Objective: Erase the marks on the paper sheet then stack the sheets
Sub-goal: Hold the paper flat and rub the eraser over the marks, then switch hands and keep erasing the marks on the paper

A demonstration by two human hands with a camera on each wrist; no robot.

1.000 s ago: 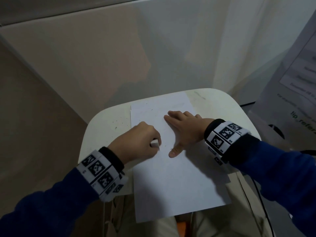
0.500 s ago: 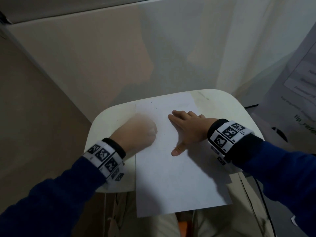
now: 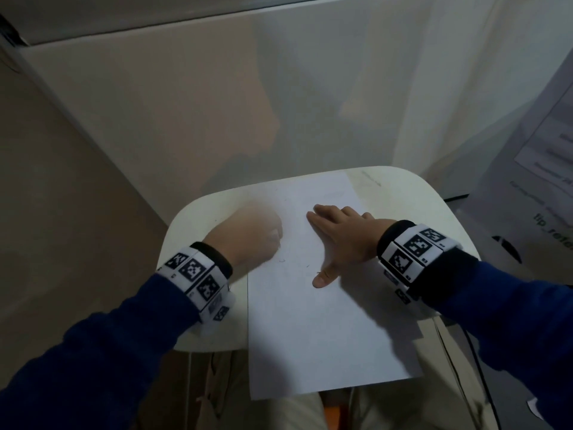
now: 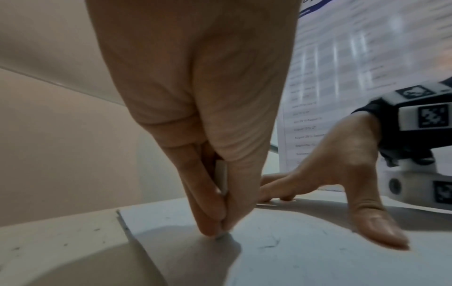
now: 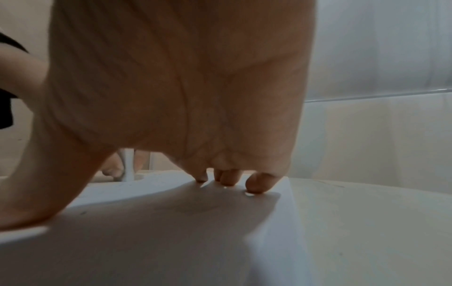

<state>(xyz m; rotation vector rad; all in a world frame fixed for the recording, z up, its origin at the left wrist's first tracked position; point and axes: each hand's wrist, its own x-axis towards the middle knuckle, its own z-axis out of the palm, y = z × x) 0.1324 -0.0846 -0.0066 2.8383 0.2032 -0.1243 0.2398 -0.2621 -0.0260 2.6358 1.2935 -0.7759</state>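
Left hand (image 4: 195,108) grip pinches a small white eraser (image 4: 221,178) between thumb and fingers, its tip pressed on the paper sheet (image 3: 310,330) near the sheet's left edge; the hand is motion-blurred in the head view, so rubbing looks under way. Just right of the grip, faint pencil marks (image 4: 270,244) and eraser crumbs lie on the sheet. Further right, the right hand (image 3: 344,240) lies flat with fingers spread and thumb out, pressing the sheet down onto the bench (image 3: 412,206). The sheet runs from the bench's far edge toward the person and overhangs the near edge above the lap. A second sheet seems to lie under the top one, edge showing at the left, but that is hard to confirm. Step in hand: erasing, stacking not started. Next move likely calls for shifting the eraser right onto the remaining marks while the flat hand stops the sheet from creasing. No containers in view.
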